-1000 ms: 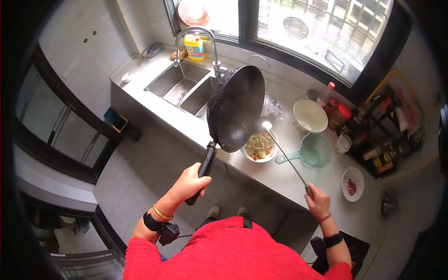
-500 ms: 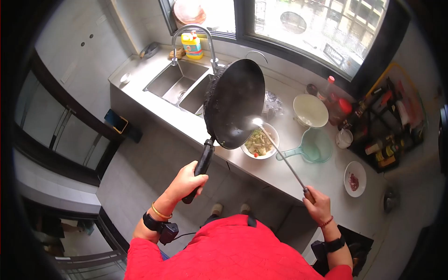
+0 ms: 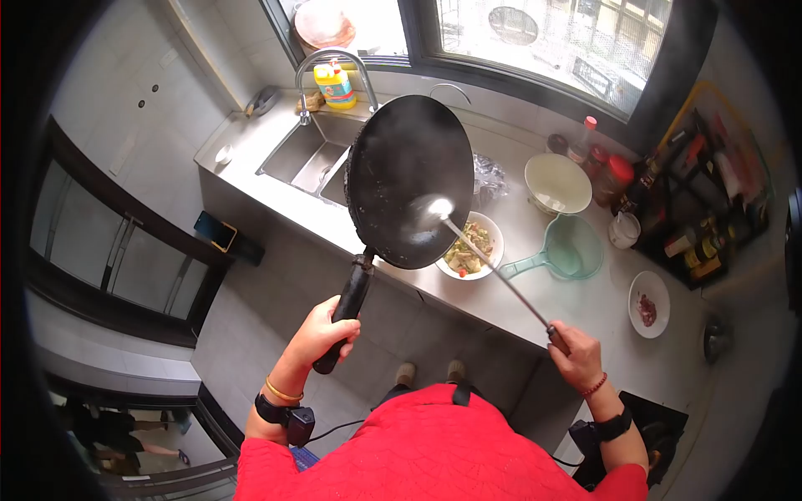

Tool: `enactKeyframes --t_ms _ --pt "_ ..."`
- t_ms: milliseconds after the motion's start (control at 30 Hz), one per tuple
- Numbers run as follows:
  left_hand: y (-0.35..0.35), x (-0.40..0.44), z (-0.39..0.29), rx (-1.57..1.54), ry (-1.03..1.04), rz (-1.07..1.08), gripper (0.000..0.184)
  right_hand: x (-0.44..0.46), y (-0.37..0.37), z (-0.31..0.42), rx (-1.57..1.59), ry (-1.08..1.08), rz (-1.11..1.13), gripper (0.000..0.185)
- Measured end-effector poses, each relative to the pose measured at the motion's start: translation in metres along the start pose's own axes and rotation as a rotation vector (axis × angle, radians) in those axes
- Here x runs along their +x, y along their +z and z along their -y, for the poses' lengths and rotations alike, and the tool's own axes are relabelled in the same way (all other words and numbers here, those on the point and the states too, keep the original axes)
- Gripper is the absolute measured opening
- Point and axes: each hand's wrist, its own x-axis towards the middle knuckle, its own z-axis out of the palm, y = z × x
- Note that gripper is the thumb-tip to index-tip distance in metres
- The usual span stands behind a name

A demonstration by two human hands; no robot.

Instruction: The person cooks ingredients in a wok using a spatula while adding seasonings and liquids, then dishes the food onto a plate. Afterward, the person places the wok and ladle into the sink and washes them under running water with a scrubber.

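Observation:
A black wok [image 3: 409, 175] is tilted up over the counter's front edge, its handle wrapped by my left hand [image 3: 324, 332]. My right hand [image 3: 576, 357] is closed round the dark grip of a long metal ladle [image 3: 501, 274]. The ladle's shiny head lies in front of the wok's inner face, at its lower right; whether they touch I cannot tell. Below and to the right of the wok, partly hidden by it, a white bowl [image 3: 499, 242] holds cooked food with green and pale pieces.
Right of the bowl are a green strainer or scoop [image 3: 575, 246], a large pale bowl [image 3: 557, 184] and a plate [image 3: 660, 317] with some meat. Jars and a bottle [image 3: 582, 140] stand behind. A double sink [image 3: 313, 159] is at left, a stove [image 3: 652, 426] at lower right.
The wok has moved left and its inside faces me more. The ladle's head has gone from over the food bowl to in front of the wok's inside.

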Motion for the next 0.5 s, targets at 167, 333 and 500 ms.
enactKeyframes --t_ms 167,333,500 --pt "-0.004 0.0 0.001 0.001 0.004 -0.014 0.018 -0.019 -0.021 -0.016 -0.186 0.016 0.074 0.031" --pt "-0.007 0.002 0.003 0.045 -0.007 -0.041 0.02 -0.022 -0.024 -0.026 -0.189 0.07 -0.037 0.033" --pt "-0.013 0.009 -0.002 0.009 -0.007 0.015 0.02 0.006 0.006 -0.003 -0.166 0.102 0.018 0.032"
